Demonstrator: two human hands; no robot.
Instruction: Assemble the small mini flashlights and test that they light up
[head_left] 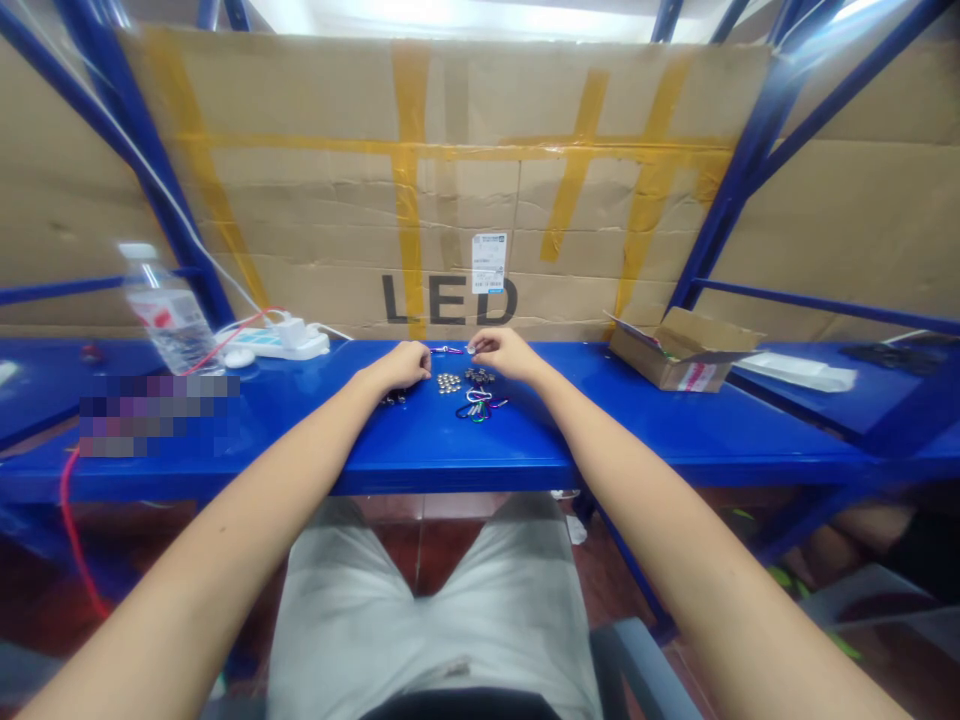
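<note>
My left hand [405, 366] is closed near the table's back edge, its fingers curled at one end of a slim purple carabiner [447, 350]. The fingertips are partly hidden. Opposite it, my right hand [501, 353] pinches a small, round, silvery piece [471, 349]. Between my forearms lie a group of round silver pieces [449, 383] and a heap of darker metal parts [480, 376]. Closer to me is a loose pile of carabiners [480, 406] in black, silver, green and purple. Some small dark parts [395, 397] show beside my left wrist.
An opened cardboard box [675, 350] stands on the blue table [465, 455] at right, with a white tray-like piece [799, 371] beyond it. At left are a water bottle [169, 310], a white power strip [289, 340] and a red cable [73, 540]. Cardboard [330, 220] walls the back.
</note>
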